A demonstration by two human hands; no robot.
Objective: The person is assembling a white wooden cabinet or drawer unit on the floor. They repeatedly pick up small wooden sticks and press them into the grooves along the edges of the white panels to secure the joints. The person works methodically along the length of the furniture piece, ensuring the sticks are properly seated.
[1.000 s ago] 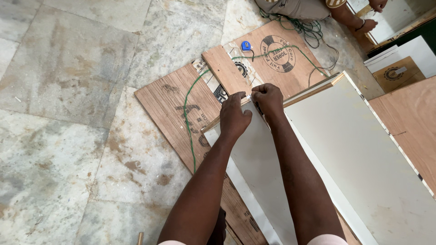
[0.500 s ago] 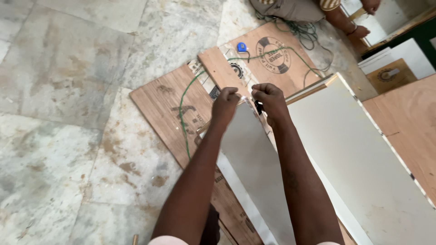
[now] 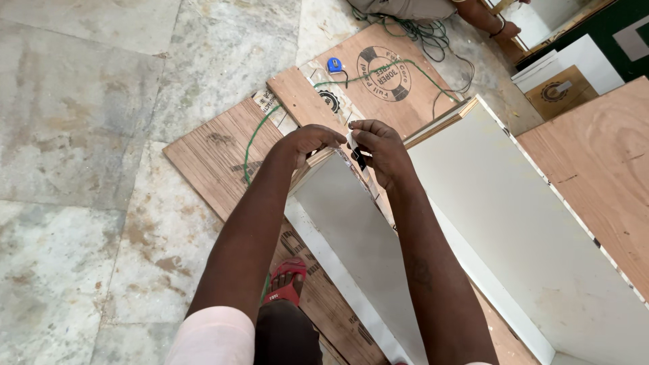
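Head view, step: a thin white edge strip [image 3: 353, 143] is pinched at the far corner of the white laminated panel [image 3: 351, 236], centre of the frame; it should be kept aligned with the edge.
Left hand [image 3: 312, 140]: fingers are closed on the panel corner.
Right hand [image 3: 380, 145]: fingertips are pressed together on the strip.
Panel look: smooth grey-white face, plywood core seen at the end, tilted over the brown plywood sheet [image 3: 216, 155].

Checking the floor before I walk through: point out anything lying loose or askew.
A green cable trails loose across the plywood sheets on the floor, ending in a tangle near another person's hand. Both hands, left and right, grip a white panel tilted on edge.
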